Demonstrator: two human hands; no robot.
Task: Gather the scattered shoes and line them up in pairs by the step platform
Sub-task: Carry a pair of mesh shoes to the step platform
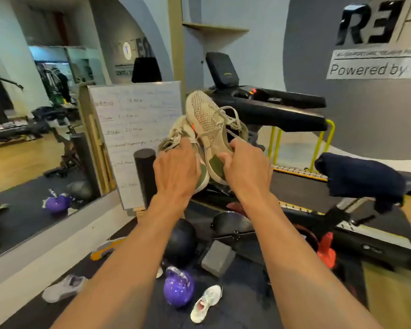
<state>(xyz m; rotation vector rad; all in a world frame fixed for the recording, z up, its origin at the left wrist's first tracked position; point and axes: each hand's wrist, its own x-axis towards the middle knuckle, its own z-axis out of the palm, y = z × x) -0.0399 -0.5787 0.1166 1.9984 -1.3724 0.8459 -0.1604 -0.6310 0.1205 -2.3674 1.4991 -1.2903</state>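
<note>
I hold a pair of beige knit sneakers with green heel patches at chest height in front of me. My right hand [246, 167] grips the heel of the upper beige sneaker [205, 117], toe pointing up. My left hand [176, 169] grips the second beige sneaker [179, 129], mostly hidden behind the first and my fingers. On the dark floor mat below lie a white sneaker [205, 303], a grey sneaker [63, 288] at the left, and a grey-and-orange shoe [105, 250] by the wall. No step platform is in sight.
A purple kettlebell [178, 289], a black ball [180, 243], a grey foam block [217, 258] and a red object [326, 252] crowd the mat. A whiteboard [138, 136] and black foam roller [145, 176] lean at the mirror wall. A treadmill [294, 184] stands to the right.
</note>
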